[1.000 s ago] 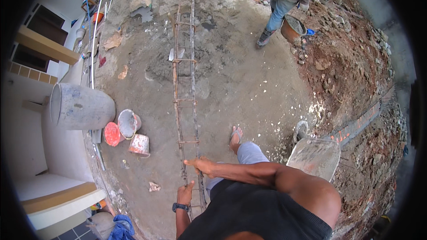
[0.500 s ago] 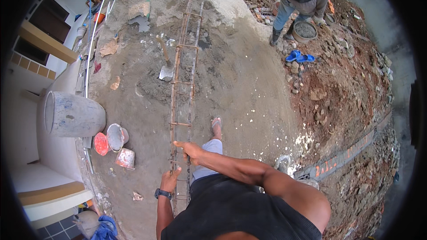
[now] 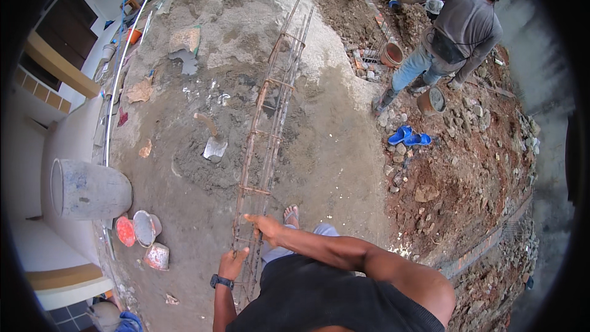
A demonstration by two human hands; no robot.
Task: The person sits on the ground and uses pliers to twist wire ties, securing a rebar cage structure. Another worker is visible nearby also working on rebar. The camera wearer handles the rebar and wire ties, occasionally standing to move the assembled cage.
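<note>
A long rebar cage [image 3: 253,135] of rusty rods tied with square stirrups runs from beside my body out ahead over the concrete. My left hand [image 3: 233,262], with a black watch on its wrist, is closed around the cage's left side near its close end. A little farther along, my right hand [image 3: 265,229] grips the cage too, its thumb lying across toward the left rod. Fingers of both hands are partly hidden behind the rods. Beyond the hands, the far end of the cage reaches toward the pale sand.
A shovel [image 3: 214,146] lies in wet mortar left of the cage. A grey drum [image 3: 92,189] and several buckets [image 3: 146,229] stand at left. On the right, a co-worker [image 3: 448,31] holds a mortar bucket [image 3: 432,102] beside blue sandals [image 3: 409,136] and rubble.
The cage's far end has swung to the right, with both hands still on it. My foot has moved. The co-worker has straightened and reaches an arm out to the left.
</note>
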